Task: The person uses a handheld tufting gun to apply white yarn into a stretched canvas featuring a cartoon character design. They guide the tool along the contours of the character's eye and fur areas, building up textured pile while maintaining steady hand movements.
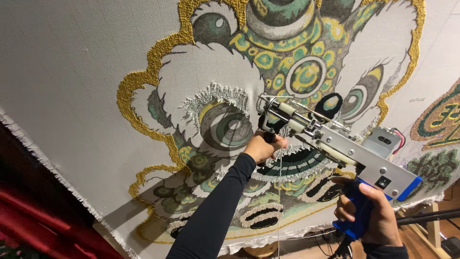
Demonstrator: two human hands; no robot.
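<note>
Tufting gun (335,144) is up against the stretched backing cloth (72,72), nose end pressed at the cloth just right of the big grey-green eye (227,127) in the lion-face design. Gun body is silver metal with a blue rear cap and a blue pistol grip; a black rocker switch sits on its side plate near the rear. Red and black wires (400,136) loop out of the top rear corner.

Left hand (262,147) is closed around the black front handle under the gun's nose, black sleeve running down from it. Right hand (371,213) is wrapped around the blue grip at the gun's rear, index finger lying forward along the grip; can't see a trigger from here.

A thin yarn strand (279,201) hangs straight down below the gun's front.

Around the gun: gold tufted outline (143,81) borders the white mane areas up and left of it; green and yellow ringed circles (306,76) sit above it; black-and-white striped patches (261,213) lie below it. Right of the gun, at the cloth's edge, a second motif in gold and green (441,120), with a small line of dark marking above it, too small to make out.

Far left of the gun, the cloth's frayed edge meets a red drape (33,216). Below the right hand, wood frame (429,230) and cables.
</note>
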